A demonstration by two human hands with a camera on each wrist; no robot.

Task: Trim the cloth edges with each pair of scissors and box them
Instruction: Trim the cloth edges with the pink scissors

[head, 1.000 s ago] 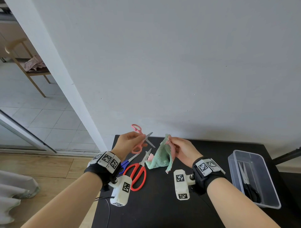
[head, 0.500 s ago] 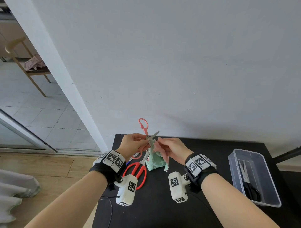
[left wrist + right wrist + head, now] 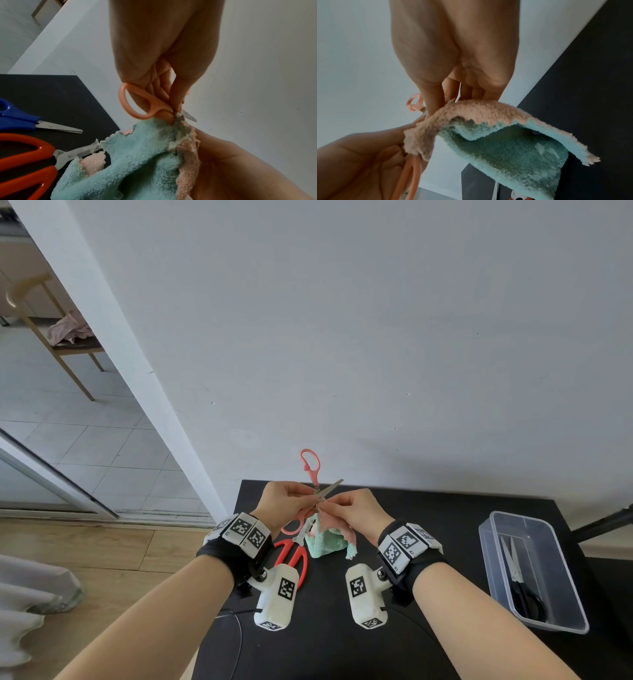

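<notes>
My left hand grips small pink scissors near the pivot, blades spread wide, one loop pointing up toward the wall. My right hand pinches the top edge of a green and pink cloth, which hangs down to the black table. The cloth's edge sits between the blades at the pivot, where both hands meet. In the left wrist view the pink scissors touch the cloth. In the right wrist view the cloth droops from my fingers.
Red-handled scissors lie on the table under my left wrist, and blue-handled scissors lie beside them. A clear plastic box at the right holds black-handled scissors. The grey wall stands right behind the table.
My hands came together over the table. The pink scissors turned upright and their blades closed in on the cloth's top edge, which my right hand lifted toward them.
</notes>
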